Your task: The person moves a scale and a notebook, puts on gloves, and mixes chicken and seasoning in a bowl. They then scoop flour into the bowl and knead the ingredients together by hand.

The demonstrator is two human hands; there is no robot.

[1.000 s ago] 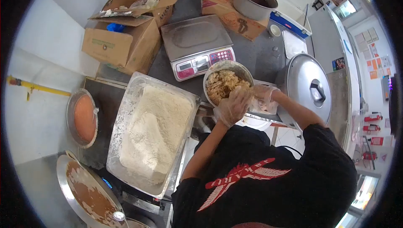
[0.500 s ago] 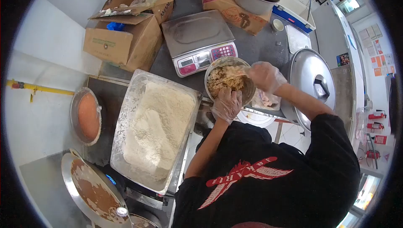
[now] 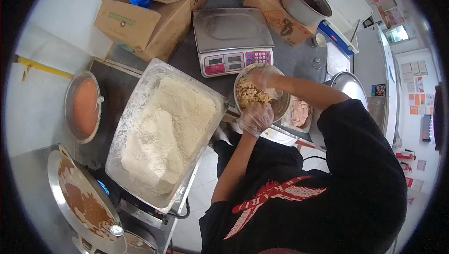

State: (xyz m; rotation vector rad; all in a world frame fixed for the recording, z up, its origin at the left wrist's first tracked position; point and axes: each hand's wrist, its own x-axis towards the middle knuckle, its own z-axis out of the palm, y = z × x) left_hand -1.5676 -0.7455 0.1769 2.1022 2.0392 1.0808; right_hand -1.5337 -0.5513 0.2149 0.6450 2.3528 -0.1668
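Observation:
A round metal bowl (image 3: 280, 109) holds a lumpy, brownish-yellow mixture (image 3: 248, 93), perhaps meat pieces in a coating. My left hand (image 3: 256, 117), in a clear plastic glove, reaches over the near rim. Its fingers are curled at the mixture, and what lies in them is hidden. Inside the far side of the bowl is my right hand (image 3: 265, 80), gloved too, its fingers blurred and partly sunk in the mixture. Right beside the bowl, a clear container of pale pink raw meat (image 3: 300, 113) sits partly under my right forearm.
Behind the bowl stands a digital scale (image 3: 234, 43). A large tub of flour (image 3: 163, 137) is on the left, near a pan of orange-pink stuff (image 3: 87, 107) and a wok (image 3: 84, 198) by a blue flame. Cardboard boxes (image 3: 154, 25), a round tin (image 3: 304, 6) and a large lid (image 3: 351, 87) surround the counter.
My right hand has moved from above the bowl's right rim down and left into the mixture. My left hand stays at the near rim. The camera view has shifted and turned.

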